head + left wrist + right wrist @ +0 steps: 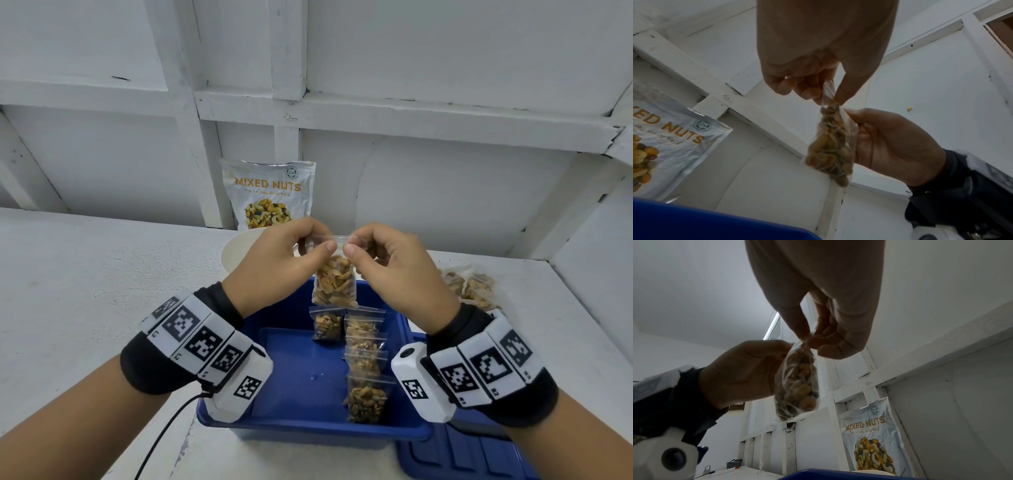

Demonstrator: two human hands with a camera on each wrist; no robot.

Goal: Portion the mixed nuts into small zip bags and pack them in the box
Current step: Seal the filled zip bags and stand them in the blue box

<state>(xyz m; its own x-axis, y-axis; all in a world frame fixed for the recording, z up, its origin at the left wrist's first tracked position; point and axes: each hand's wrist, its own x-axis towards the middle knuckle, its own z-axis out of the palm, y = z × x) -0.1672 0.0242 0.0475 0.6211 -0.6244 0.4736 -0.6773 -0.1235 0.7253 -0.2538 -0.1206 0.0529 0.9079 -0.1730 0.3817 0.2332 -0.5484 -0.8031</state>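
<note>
Pinching the top strip of a small zip bag of nuts (335, 282), the left hand (274, 263) and right hand (400, 270) hold it between thumb and curled fingers, nuts hanging below the fingertips. It hangs over the twelve o'clock edge of the blue box (291, 370), where filled bags (364, 359) lie.

White paneled wall (445, 68), padlock (707, 469) and small dark basket (734, 463)
</note>
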